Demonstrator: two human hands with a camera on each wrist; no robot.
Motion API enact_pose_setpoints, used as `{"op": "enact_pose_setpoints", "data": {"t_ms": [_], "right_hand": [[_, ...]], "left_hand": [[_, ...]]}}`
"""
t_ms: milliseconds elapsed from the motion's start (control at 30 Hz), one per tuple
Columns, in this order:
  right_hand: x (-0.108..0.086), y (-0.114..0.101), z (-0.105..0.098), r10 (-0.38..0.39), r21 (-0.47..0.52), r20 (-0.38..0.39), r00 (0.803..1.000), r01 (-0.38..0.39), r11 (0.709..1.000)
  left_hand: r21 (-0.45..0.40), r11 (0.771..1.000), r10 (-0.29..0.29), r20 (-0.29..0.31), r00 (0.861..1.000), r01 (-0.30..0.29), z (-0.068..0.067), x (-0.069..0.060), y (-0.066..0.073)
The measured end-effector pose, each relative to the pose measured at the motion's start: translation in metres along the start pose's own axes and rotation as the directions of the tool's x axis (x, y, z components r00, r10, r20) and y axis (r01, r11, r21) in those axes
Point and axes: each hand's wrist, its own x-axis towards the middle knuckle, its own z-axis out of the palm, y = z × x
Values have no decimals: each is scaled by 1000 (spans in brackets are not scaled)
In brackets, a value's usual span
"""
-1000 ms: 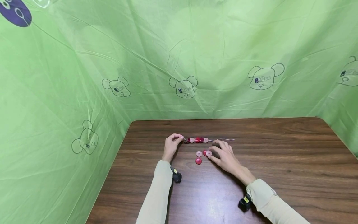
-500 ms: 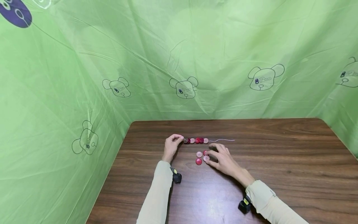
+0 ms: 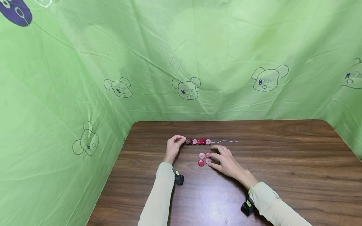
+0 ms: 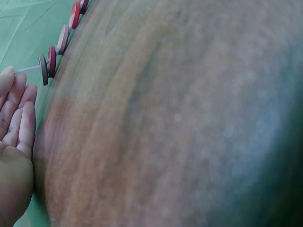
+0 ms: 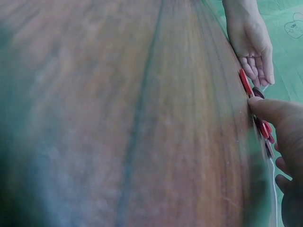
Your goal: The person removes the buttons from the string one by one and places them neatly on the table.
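Left hand (image 3: 172,147) in high head, close wrist views

And here's the table (image 3: 297,166), dark brown and wood-grained, shining brightly in its near part. Across its far side runs a row of buttons (image 3: 200,142), reds and pale pinks, on a pale string (image 3: 224,141) whose tail wanders right. Just nearer, four loose ones: left pink button (image 3: 201,155) beyond left red button (image 3: 201,163), right red button (image 3: 208,153), partly covered, beyond right pink button (image 3: 208,160).

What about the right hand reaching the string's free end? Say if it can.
Likely yes: the right hand is close by the string's free end, and the head view shows nothing between them.
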Motion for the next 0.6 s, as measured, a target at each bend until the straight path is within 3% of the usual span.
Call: {"op": "enact_pose_setpoints", "data": {"t_ms": [400,600], "right_hand": [[1,0,-1,20,28,0,1000,-20,999],[5,2,-2,61,34,-16,998,-61,998]], "left_hand": [[-2,1000,0,16,1000,0,-1,1,1],[-18,1000,6,-22,1000,-6,4,17,-33]]}}
